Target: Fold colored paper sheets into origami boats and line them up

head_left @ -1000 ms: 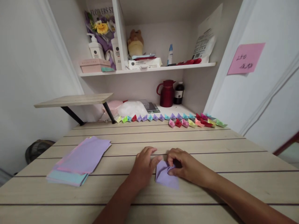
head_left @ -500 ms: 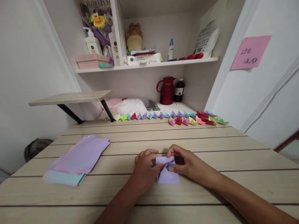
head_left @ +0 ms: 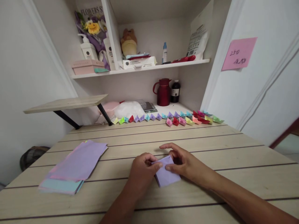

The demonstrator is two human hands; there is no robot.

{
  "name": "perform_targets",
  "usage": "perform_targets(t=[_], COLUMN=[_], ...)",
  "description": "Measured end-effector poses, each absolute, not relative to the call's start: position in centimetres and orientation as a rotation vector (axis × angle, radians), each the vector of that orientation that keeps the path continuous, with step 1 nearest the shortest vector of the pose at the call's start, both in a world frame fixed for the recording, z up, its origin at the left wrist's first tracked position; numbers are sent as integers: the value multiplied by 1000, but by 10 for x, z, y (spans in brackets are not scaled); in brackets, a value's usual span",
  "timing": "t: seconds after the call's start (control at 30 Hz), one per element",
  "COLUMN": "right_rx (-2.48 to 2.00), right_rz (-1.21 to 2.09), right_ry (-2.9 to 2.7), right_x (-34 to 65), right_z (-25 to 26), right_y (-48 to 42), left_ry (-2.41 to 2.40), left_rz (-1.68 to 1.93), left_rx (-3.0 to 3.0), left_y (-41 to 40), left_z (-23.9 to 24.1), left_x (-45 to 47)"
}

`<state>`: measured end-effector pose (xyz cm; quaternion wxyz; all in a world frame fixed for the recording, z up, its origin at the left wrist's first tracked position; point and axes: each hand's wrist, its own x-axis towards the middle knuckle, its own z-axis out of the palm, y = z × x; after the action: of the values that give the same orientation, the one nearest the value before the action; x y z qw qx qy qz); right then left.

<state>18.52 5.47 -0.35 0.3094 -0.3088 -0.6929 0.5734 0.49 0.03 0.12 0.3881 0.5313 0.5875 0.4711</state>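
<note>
A small folded piece of purple paper [head_left: 167, 175] is held between my two hands just above the wooden table, its front edge slightly blurred. My left hand [head_left: 143, 169] pinches its left corner, thumb on top and fingers curled behind. At the right side my right hand [head_left: 185, 163] grips it with the thumb pressed on the near face; the index finger is stretched out above the paper, and the other fingers are partly hidden behind it. To the left lies a stack of coloured paper sheets [head_left: 80, 160], purple on top with blue and pink below.
Folded paper boats [head_left: 175, 121] in many colours stand in rows along the table's [head_left: 130, 140] back edge. Behind them are a red jug [head_left: 163, 92] and a dark bottle [head_left: 175, 91]. A small raised wooden shelf [head_left: 67, 103] on black legs stands at the back left.
The paper has gone from an open, creased pocket to a flatter, tilted square. My right index finger has lifted and straightened, while my left hand has shifted onto the left corner.
</note>
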Motion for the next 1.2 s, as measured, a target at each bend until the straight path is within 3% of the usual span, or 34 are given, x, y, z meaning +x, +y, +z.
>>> perform_targets(t=[0.37,0.67,0.73,0.87,0.97,1.2], right_rx=[-715,-826,-904,-930,-771,-301], right_rz=[1732,1656,1423,520,30,-372], right_ry=[-1476,-1340,-1517,-1978,-2200,-2622], right_x=[170,172,177,191,196,182], right_z=[5,0,-1,0,4,0], right_y=[45,54,59,66,64,43], left_ry=[1148,1235,1358,1615,1739,1925], left_rz=[1536,1465,1435,1463,1525,1633], left_rx=[814,971,1114,1410,1521,1764], left_y=[15,14,12,10,10,8], left_z=[-25,-26,-25,-22,-19,-3], left_x=[8,13,13,12,6,-15])
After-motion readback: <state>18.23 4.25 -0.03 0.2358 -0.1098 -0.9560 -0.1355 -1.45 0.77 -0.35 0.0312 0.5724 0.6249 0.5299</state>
